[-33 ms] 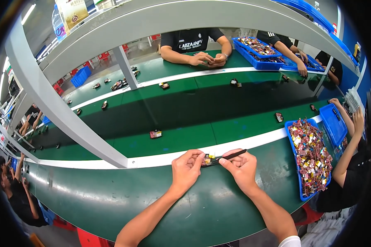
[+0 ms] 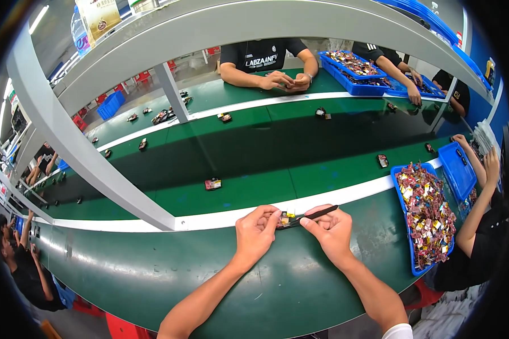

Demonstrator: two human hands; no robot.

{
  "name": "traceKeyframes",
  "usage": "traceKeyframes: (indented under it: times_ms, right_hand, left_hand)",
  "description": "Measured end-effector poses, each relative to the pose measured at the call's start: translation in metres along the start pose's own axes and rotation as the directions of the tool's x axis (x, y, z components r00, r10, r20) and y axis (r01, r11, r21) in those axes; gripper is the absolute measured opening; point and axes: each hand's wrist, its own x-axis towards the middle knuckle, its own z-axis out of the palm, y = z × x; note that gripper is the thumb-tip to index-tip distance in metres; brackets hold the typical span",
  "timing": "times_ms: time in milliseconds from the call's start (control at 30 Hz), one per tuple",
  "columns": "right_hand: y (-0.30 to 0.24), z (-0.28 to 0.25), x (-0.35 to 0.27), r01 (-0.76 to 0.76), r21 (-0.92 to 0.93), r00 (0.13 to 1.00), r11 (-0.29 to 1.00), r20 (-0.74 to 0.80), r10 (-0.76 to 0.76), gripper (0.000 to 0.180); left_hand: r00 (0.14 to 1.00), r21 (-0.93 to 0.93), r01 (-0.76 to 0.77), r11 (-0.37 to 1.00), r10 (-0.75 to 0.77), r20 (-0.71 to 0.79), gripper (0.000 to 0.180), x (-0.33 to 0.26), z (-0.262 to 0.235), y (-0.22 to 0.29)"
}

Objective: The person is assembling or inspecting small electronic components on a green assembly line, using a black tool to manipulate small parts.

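Note:
My left hand point(image 2: 255, 236) is closed on a small black-cased electronic part point(image 2: 284, 218) with pink and yellow pieces on it, near the white rail. In my right hand point(image 2: 331, 233), pinched between thumb and fingers, is a pair of black tweezers point(image 2: 321, 212). The tweezers' tip end reaches to the part at the left hand's fingertips; the exact contact is too small to make out. Beyond my hands, a similar black part point(image 2: 212, 183) lies on the green belt.
To my right stands a blue tray point(image 2: 415, 268) heaped with small pink, yellow and white components. A slanting grey post point(image 2: 96, 135) rises on the left, under an overhead shelf point(image 2: 220, 39). Co-workers sit opposite and on both sides. Several black parts ride on the belt point(image 2: 254, 195).
Parts on the belt have shifted very slightly leftward. My hands, the tweezers and the held part stay as they were.

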Motion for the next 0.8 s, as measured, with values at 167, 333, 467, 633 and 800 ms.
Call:
traceKeyframes:
  times_ms: [167, 333, 467, 633, 800]
  right_hand:
    - [-0.001, -0.002, -0.002, 0.002, -0.091, 1.0, 0.996, 0.024, 0.0, 0.017]
    - [-0.001, 0.001, -0.002, -0.015, -0.06, 1.0, 0.998, 0.019, 0.016, 0.016]
    - [0.002, -0.003, -0.001, -0.076, 0.043, 0.997, 0.996, 0.026, 0.075, 0.016]
    - [-0.011, -0.003, 0.0, -0.217, 0.044, 0.976, 0.975, 0.021, 0.216, 0.015]
    - [-0.015, -0.003, 0.001, -0.277, 0.041, 0.961, 0.96, 0.02, 0.276, 0.014]
  left_hand:
    - [1.0, 0.009, 0.001, 1.0, -0.001, 0.0, 0.014, -0.002, 0.0, 0.004]
    - [0.999, 0.027, 0.031, 0.999, -0.032, 0.032, 0.015, -0.003, 0.001, 0.009]
    - [0.997, -0.014, -0.02, 1.0, 0.021, 0.077, 0.015, -0.005, 0.003, 0.008]
    - [0.99, 0.031, -0.129, 0.991, 0.127, 0.056, 0.014, -0.007, 0.005, 0.002]
    - [0.972, 0.091, -0.236, 0.968, 0.233, 0.035, 0.013, -0.009, 0.006, 0.002]
